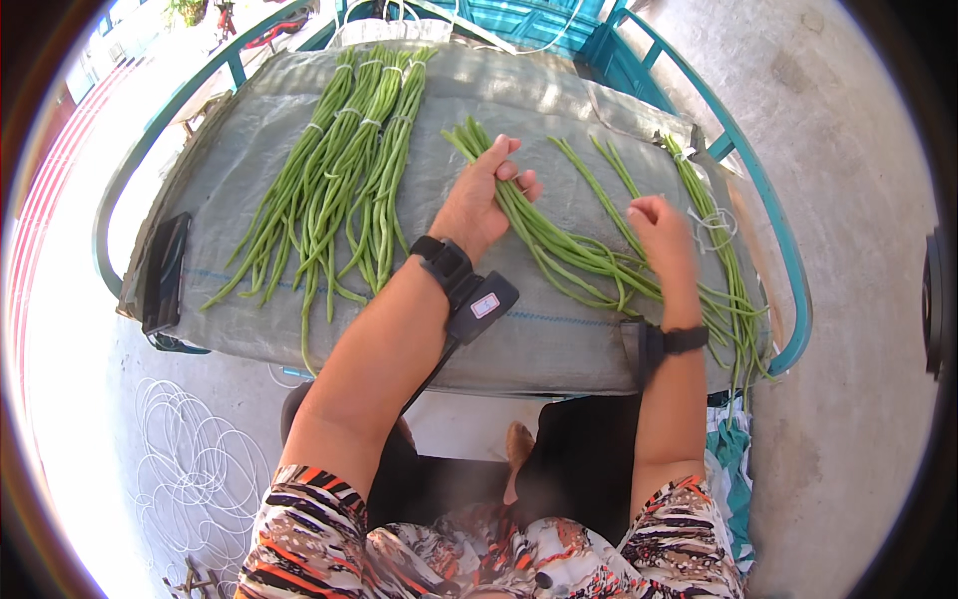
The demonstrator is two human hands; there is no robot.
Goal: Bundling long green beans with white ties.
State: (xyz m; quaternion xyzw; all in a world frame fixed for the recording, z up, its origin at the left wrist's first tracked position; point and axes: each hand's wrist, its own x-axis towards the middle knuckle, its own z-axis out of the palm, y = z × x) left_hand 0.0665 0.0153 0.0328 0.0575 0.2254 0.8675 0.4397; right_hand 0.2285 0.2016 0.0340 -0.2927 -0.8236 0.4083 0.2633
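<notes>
My left hand (486, 191) is closed around a loose bunch of green yardlong beans (550, 232) near its upper end. The long ends of this bunch trail right and toward me across the grey woven sheet (479, 352). My right hand (662, 236), a little blurred, is over the sheet with its fingers curled. Its fingertips are close to some separate loose beans (591, 183); whether they touch or pinch any cannot be made out. On the left lie several bean bundles (367, 150) tied with white bands. Another bean bundle (707, 198), banded near its top, lies at the right edge.
A blue-green metal rail (771, 202) curves around the sheet-covered surface. At the left edge lies a dark phone-like device (166, 273). Loops of white cord (198, 457) are on the floor at lower left. White bag handles (393, 22) show at the back.
</notes>
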